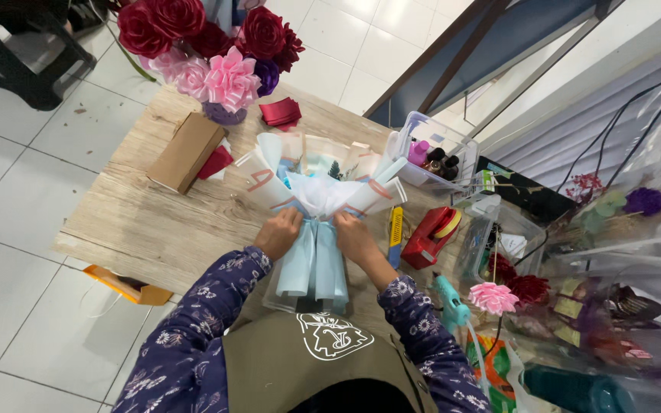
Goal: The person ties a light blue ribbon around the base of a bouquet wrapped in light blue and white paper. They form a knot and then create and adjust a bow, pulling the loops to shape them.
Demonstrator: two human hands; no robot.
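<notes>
A bouquet wrapped in pale blue and white paper (315,199) lies on the wooden table (154,222), its stem end pointing toward me. My left hand (278,233) and my right hand (355,239) pinch the neck of the wrap from either side, where a light blue ribbon (317,226) crosses it. The lower blue paper (315,268) hangs over the table's near edge. What lies inside the wrap is mostly hidden.
A bunch of red, pink and purple ribbon roses (208,46) stands at the table's far end, beside a brown cardboard box (185,151). To the right are a clear bin of small bottles (430,153), a red tape dispenser (431,235), a yellow cutter (396,229) and a teal glue gun (448,300).
</notes>
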